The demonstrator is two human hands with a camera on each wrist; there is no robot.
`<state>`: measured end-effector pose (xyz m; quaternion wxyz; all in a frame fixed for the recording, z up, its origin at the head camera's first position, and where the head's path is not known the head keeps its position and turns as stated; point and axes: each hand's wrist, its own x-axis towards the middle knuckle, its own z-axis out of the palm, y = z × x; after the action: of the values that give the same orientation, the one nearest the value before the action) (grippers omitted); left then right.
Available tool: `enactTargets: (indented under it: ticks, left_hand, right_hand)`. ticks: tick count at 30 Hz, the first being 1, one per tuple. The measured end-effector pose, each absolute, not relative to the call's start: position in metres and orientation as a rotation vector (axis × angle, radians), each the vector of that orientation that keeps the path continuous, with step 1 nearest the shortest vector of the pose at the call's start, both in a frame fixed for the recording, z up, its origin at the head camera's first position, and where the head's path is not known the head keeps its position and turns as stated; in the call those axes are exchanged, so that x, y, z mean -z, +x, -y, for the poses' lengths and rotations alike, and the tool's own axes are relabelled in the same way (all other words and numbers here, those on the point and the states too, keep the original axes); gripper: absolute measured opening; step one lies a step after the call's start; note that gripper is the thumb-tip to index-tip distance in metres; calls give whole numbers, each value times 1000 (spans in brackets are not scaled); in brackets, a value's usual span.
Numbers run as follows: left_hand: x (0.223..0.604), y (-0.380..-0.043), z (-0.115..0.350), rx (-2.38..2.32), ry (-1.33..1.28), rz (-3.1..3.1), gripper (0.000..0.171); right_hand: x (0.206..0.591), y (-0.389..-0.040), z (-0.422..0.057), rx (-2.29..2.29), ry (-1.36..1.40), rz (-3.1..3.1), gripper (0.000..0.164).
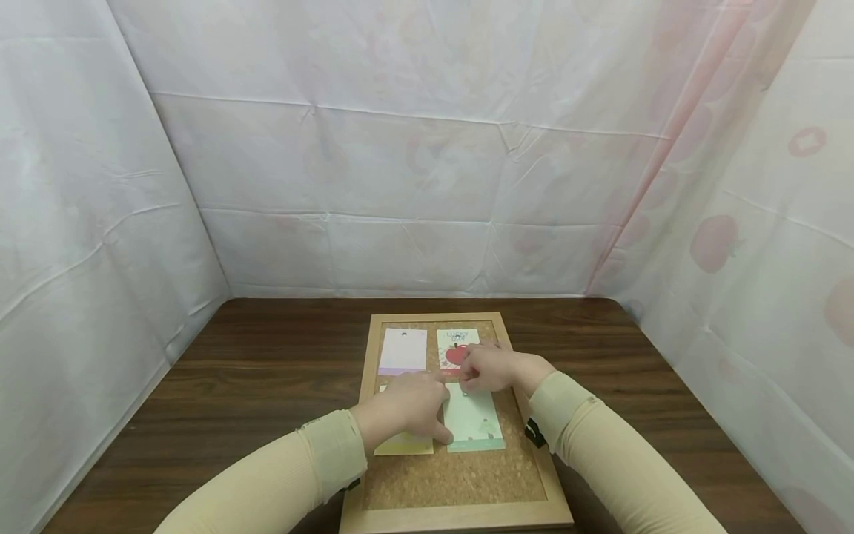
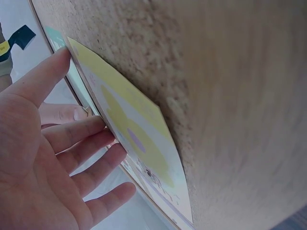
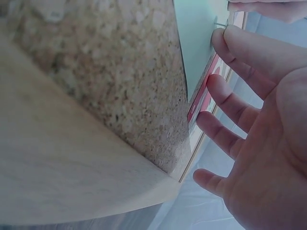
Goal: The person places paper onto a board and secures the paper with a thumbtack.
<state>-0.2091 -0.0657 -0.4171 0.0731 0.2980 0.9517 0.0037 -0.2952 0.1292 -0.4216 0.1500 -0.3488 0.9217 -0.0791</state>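
A light green note card (image 1: 475,423) lies on the framed corkboard (image 1: 454,482). At its top edge my right hand (image 1: 495,368) pinches a small thin metal pin (image 3: 220,24) between thumb and index finger. The other right fingers extend over the red-edged apple card (image 3: 194,111). My left hand (image 1: 408,404) spreads its fingers over the board, thumb at the green card's left edge and fingertips near its top. Under that hand lies a yellow card (image 2: 129,120), partly hidden in the head view.
A white card with a purple edge (image 1: 403,351) is pinned at the board's upper left. Bare cork shows below the cards. The board rests on a dark wooden table (image 1: 267,386), with pale curtains (image 1: 400,170) around the back and sides.
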Motion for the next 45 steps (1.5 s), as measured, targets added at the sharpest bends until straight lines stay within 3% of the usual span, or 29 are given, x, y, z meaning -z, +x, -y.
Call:
enactTargets:
  ticks: [45]
  left_hand:
    - [417,-208,67,-12,882,-2858,40]
  right_hand:
    - [413,-288,-125,209,-989,-2648,14]
